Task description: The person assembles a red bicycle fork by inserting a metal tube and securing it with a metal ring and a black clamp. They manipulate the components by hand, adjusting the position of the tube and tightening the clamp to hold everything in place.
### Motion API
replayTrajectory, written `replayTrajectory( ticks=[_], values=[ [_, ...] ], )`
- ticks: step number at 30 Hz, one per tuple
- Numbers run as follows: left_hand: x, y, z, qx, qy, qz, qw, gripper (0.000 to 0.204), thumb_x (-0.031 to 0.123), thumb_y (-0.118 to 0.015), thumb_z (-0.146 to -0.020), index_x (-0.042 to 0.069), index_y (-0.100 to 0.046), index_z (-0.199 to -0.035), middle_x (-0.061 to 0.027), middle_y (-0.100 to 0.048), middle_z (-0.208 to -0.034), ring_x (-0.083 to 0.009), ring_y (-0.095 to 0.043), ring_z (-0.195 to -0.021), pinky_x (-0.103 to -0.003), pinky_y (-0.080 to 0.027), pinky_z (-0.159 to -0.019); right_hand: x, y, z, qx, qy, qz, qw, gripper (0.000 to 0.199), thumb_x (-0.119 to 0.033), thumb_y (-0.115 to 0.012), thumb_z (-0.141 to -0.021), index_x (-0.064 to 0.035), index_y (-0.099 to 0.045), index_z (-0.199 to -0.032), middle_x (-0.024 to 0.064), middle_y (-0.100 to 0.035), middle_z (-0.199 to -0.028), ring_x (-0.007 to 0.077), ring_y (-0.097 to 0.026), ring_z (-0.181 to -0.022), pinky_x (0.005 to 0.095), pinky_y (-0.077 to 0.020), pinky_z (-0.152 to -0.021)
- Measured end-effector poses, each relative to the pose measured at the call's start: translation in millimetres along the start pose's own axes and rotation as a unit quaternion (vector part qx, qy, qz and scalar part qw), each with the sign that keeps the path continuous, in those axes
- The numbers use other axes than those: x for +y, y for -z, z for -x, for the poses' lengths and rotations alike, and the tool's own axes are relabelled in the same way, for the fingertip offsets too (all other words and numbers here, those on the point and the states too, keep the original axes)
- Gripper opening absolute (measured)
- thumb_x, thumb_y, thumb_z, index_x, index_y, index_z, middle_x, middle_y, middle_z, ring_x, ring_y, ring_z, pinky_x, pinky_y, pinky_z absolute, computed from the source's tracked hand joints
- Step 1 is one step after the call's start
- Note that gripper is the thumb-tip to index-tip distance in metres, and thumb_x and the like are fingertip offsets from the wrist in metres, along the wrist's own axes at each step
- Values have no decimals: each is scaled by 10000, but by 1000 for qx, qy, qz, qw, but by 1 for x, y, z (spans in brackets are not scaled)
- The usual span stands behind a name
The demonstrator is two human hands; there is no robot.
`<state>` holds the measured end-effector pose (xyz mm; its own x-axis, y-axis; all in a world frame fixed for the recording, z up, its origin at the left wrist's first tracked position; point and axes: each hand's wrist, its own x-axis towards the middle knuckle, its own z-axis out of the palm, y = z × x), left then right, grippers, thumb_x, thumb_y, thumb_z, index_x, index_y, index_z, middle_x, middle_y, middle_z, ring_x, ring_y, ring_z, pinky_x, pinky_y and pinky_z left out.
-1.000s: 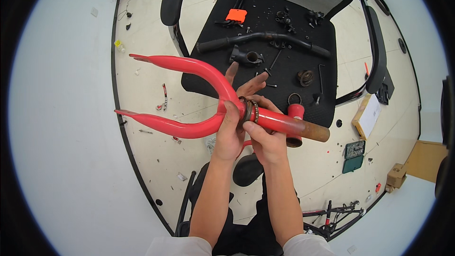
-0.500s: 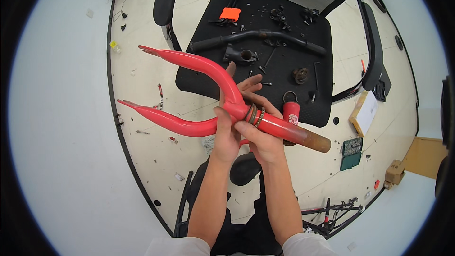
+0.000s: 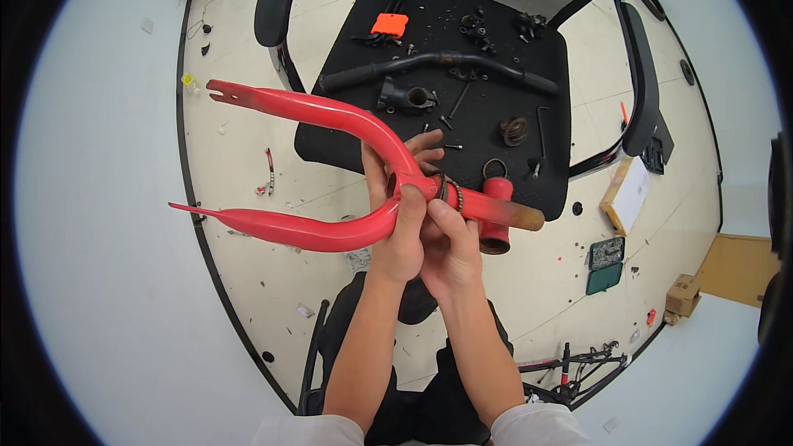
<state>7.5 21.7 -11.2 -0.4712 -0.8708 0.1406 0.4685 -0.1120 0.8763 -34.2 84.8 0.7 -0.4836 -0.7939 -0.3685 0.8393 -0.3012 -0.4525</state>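
A red bicycle fork lies across in front of me, its two blades to the left and its rust-tipped steerer tube to the right. My left hand is closed round the crown, thumb on top and fingers behind. Round the base of the steerer sits a caged ball bearing ring, slightly tilted. My right hand pinches at this ring with the thumb; its other fingers are partly hidden. Behind the steerer shows a red head tube with an open lower end.
An office chair seat ahead carries a black handlebar, a stem, rusty rings, a hex key, an orange piece and several bolts. On the floor lie a green case and a dark bicycle frame.
The fork has turned, its blades shifting left and its steerer end drawing back left. My right hand has moved slightly, thumb now at the bearing ring. More of the head tube shows.
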Motion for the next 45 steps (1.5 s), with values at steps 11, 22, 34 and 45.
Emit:
replayTrajectory(
  ticks=[11,22,34,45],
  values=[
    [3,-9,-2,26,11,-35,999,950,733,-304,-906,144,91,-1538,-253,-498,-1309,-257,-610,-1037,-359,-579,-779,2,-1,0,-28,28,55,998,477,-25,-684,-831,-13,-484,-1264,98,-618,-1119,185,-619,-1028,323,-495,-938],
    [-4,-7,1,-2,8,50,999,1008,519,-581,-926,163,135,-1538,-257,-466,-1396,-212,-585,-1037,-344,-530,-861,3,4,1,-4,35,22,999,471,-23,-657,-813,-21,-468,-1245,104,-583,-1172,189,-579,-1111,342,-461,-1009],
    [-4,-10,2,32,-5,18,999,1044,588,-585,-882,185,112,-1546,-279,-369,-1461,-185,-594,-1007,-330,-528,-851,-1,11,-1,-61,13,8,998,512,-55,-672,-779,-19,-456,-1243,92,-557,-1164,192,-563,-1115,335,-426,-1028],
    [-9,-9,2,10,-49,-2,999,1122,553,-665,-856,171,138,-1540,-230,-376,-1477,-224,-528,-1177,-363,-441,-991,-7,12,-12,-140,31,-62,988,700,-212,-796,-743,-36,-449,-1324,88,-540,-1227,208,-548,-1160,351,-419,-1062]
  ],
)
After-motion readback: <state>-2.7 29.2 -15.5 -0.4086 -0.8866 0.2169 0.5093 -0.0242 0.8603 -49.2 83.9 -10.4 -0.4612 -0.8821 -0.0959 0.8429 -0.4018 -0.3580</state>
